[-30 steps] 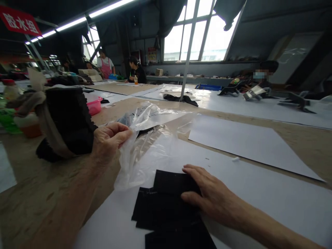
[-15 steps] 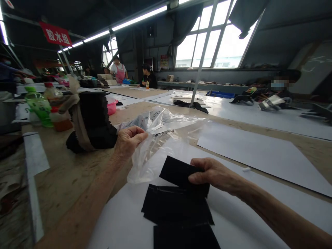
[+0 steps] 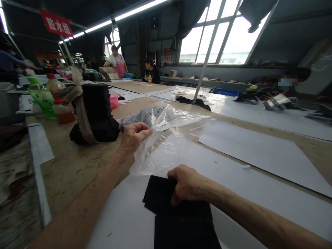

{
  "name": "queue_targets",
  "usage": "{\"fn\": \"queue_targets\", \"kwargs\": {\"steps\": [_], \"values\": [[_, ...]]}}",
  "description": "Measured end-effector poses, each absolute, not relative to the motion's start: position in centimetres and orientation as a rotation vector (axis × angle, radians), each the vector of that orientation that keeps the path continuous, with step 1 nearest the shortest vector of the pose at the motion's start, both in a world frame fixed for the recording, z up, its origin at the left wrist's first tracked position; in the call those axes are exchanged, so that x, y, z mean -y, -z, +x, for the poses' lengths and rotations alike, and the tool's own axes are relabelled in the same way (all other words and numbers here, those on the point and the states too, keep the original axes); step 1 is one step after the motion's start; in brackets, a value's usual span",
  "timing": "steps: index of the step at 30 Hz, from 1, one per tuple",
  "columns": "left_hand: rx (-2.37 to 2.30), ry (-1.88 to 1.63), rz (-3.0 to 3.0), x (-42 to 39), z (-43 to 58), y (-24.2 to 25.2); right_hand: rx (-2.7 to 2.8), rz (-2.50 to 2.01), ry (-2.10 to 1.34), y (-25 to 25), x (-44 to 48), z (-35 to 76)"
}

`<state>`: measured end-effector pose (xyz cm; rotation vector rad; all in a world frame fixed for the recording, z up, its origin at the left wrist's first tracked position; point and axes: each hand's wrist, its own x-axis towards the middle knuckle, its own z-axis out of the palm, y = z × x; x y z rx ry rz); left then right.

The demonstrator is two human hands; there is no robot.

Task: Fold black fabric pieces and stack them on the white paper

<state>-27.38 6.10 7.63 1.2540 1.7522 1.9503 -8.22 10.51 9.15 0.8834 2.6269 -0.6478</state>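
My left hand pinches the edge of a clear plastic bag, which spreads crumpled over the white sheet. My right hand is closed on black flat pieces, thumb on the near side and fingers on the far side. How many pieces it grips is hidden. Another black pile lies just nearer to me, at the bottom of the view. Left of my left hand stands a bundle of black pieces, tied with a beige strip.
Bottles with orange liquid and a green bottle stand at the left, near a pink bowl. A white board lies to the right. A metal pole rises from the table. Several people are farther back.
My right hand has lowered the black piece it held onto the black pile, moving down and left. My left hand keeps its pinch on the bag. The view has shifted slightly.
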Motion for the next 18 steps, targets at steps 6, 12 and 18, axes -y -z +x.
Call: {"fn": "queue_targets", "kwargs": {"steps": [6, 12, 18], "values": [[-1.715, -1.939, 1.208, -6.2, -27.3, -7.5, -2.855, 0.819, 0.583, -12.0, -12.2, -7.3], [-1.593, -2.002, 1.126, -6.3, -27.9, -7.2, -2.583, 0.679, 1.095, -14.8, -11.6, -3.7], [-1.475, -2.060, 0.961, -5.8, -28.5, -8.2, -2.743, 0.664, 0.539, -9.7, -7.1, -2.7]]}}
